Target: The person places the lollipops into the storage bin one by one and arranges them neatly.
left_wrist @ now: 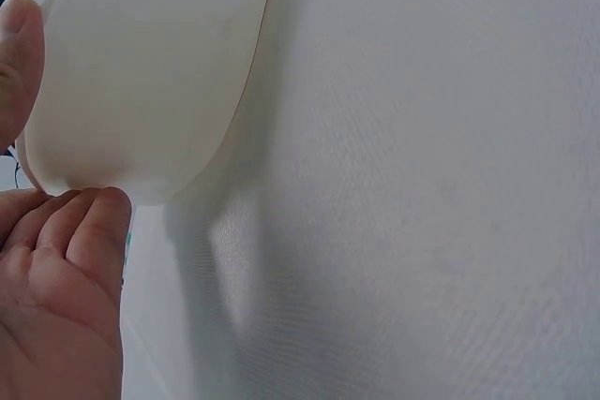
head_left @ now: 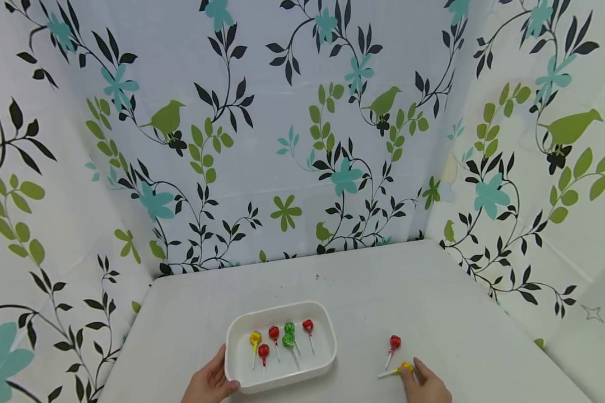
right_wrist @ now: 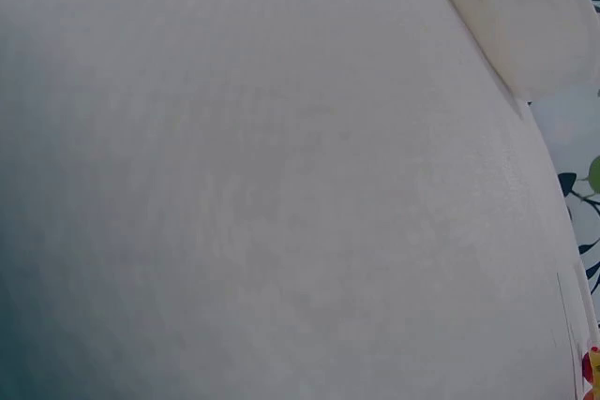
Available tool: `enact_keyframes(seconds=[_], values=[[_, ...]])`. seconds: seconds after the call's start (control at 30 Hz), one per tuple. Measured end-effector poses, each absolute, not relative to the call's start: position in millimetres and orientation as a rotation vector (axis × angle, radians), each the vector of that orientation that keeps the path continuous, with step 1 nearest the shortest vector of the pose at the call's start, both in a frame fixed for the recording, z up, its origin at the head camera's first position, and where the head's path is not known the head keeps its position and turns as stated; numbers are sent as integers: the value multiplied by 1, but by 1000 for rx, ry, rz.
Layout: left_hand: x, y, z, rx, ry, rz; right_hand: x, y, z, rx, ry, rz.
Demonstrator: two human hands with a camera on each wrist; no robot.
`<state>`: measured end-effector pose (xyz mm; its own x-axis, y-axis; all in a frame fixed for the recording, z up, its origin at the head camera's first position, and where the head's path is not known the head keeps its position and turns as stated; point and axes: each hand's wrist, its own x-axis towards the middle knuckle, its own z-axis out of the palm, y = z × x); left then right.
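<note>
A white plastic tray (head_left: 282,382) stands left of centre in the head view. My left hand (head_left: 212,379) holds its left end, thumb near the front corner; in the left wrist view the fingertips of that hand (left_wrist: 61,274) press against the tray wall (left_wrist: 150,72). Inside lie a yellow lollipop (head_left: 255,338), two green lollipops (head_left: 288,340) and three red lollipops (head_left: 274,333). On the right, my right hand (head_left: 427,386) pinches another yellow lollipop (head_left: 406,366) by its head, the stick pointing left. Just beyond it lies a red lollipop (head_left: 395,342).
A white cloth covers the table (head_left: 363,296). Patterned curtains (head_left: 292,140) with leaves, birds and flowers hang behind the table and along both sides. In the right wrist view, the tray (right_wrist: 525,16) shows at the upper right.
</note>
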<state>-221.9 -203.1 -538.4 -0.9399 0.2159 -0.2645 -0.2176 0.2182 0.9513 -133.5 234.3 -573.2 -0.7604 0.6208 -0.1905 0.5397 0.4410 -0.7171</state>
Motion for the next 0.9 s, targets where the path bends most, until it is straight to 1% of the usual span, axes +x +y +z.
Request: enact_keyframes(seconds=[0.17, 0.37, 0.57, 0.9], values=[[-222, -204, -540, 5, 2152, 1772, -140, 232, -570, -1065, -2638, 1232], [-223, -207, -541, 19, 2162, 1762, -142, 233, -568, -1022, -2672, 1224], [-223, -208, -541, -9, 2165, 1759, -144, 235, -573, -1038, -2632, 1257], [-221, -205, -537, 38, 2175, 1749, -143, 231, -564, -1047, -2432, 1253]])
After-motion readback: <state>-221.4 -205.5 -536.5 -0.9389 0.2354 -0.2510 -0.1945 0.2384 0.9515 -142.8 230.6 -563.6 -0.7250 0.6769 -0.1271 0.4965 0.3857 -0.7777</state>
